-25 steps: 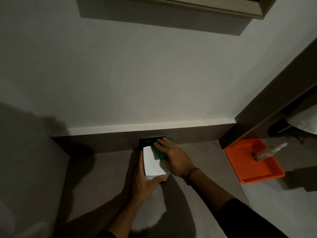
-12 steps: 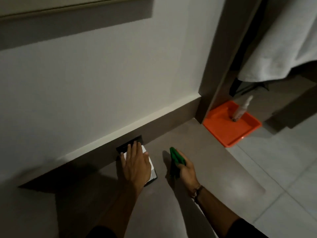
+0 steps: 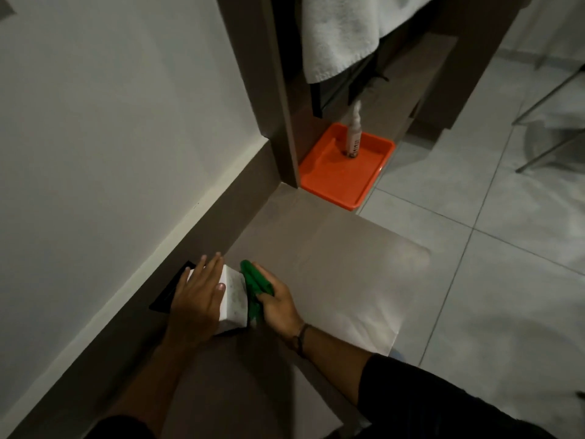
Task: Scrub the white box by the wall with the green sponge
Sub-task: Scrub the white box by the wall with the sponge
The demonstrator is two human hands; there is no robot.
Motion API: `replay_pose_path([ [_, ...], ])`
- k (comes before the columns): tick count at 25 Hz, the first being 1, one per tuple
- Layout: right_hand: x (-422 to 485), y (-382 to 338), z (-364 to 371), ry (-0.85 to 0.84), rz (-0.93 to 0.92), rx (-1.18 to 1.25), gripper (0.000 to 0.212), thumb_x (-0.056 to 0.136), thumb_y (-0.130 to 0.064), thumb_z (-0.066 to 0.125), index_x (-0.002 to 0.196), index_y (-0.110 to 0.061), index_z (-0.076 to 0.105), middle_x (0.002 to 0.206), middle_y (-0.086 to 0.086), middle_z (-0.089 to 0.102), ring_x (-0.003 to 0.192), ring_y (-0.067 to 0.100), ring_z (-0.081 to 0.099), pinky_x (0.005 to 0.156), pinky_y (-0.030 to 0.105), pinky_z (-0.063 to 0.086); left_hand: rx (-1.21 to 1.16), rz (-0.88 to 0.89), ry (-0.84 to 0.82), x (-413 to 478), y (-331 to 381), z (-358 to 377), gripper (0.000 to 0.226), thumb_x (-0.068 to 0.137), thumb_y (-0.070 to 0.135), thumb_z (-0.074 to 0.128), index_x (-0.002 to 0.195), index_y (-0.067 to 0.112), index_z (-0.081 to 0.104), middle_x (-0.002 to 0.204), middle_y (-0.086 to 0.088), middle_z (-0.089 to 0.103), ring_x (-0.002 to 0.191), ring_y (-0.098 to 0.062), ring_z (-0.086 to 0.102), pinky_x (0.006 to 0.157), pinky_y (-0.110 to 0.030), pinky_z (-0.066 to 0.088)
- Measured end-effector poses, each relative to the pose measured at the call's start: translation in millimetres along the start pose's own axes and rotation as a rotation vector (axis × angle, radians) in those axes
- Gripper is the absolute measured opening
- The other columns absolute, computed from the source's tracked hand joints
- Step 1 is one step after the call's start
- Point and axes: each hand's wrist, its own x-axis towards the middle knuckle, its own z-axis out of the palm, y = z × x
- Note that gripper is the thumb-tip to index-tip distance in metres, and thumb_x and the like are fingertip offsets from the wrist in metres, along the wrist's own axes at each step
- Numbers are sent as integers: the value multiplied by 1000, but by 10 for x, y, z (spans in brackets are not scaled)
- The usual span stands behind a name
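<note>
Low in the frame, the left hand lies flat on the white box. The right hand squeezes the green sponge against the box's right side.

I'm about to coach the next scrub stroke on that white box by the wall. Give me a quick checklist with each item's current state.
1. Left hand flat on the box, steadying it: ok.
2. Sponge gripped in right hand: ok.
3. Sponge touching the box's right side: ok, appears pressed against it.
4. Box against the baseboard: ok.
5. Tray and bottle clear of the stroke: ok, far off.
6. Box side clean: not ok, dark specks visible.
</note>
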Motion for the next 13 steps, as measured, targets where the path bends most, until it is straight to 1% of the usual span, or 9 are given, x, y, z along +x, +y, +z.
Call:
replay_pose_path([
  [1,56,-9,100,-26,-16,-4,60,97,18,39,150,-8,45,151,-1,50,121,-12,58,103,9,45,-16,-61,-36,11,15,-20,52,109,29,32,154,7,44,163,-10,47,154,-33,42,125,-58,36],
  [3,148,-32,253,-45,-73,-16,56,99,16,42,152,-2,41,157,9,45,132,1,53,116,22,40,-11,-83,-61,7,21,-14,58,110,38,20,155,10,44,162,-10,49,153,-32,42,124,-57,35],
  [5,103,43,329,-25,-146,-129,55,101,10,43,154,-5,39,160,8,41,145,12,42,125,31,29,-22,-82,-79,22,8,-9,62,110,42,14,155,11,44,162,-11,49,153,-32,41,124,-57,35],
  [6,-1,146,335,-16,-192,-232,56,102,4,43,156,-11,38,162,2,39,149,11,36,127,29,24,-26,-87,-81,22,5,-6,62,110,42,14,156,12,43,163,-10,49,154,-32,40,124,-56,34],
  [8,-339,485,306,-10,-205,-402,66,100,-5,41,158,-35,31,165,-17,31,152,-1,26,127,22,17,-20,-90,-70,7,-13,22,59,111,39,17,156,13,42,164,-9,47,155,-32,39,124,-56,34],
  [9,-519,677,279,-17,-193,-439,75,97,-6,42,157,-47,25,164,-28,26,150,-8,22,127,22,17,-15,-84,-65,5,-21,34,57,111,38,19,156,12,42,164,-9,47,155,-32,39,124,-56,34],
  [10,-637,800,253,-4,-202,-452,80,94,-6,43,155,-53,22,162,-35,23,149,-13,20,128,24,18,-12,-75,-66,8,-24,35,56,111,35,21,156,11,41,164,-10,47,155,-33,39,124,-57,34],
  [11,-640,860,237,6,-207,-461,81,93,-4,44,155,-52,23,162,-34,23,149,-12,21,128,28,19,-10,-68,-64,6,-18,34,54,111,33,23,157,10,41,164,-10,46,155,-32,38,125,-57,34],
  [13,-377,767,295,10,-210,-360,67,100,1,43,157,-33,33,164,-13,34,151,2,29,129,38,21,-7,-49,-49,-10,-24,43,52,110,29,28,158,10,39,165,-9,44,157,-31,36,127,-56,33],
])
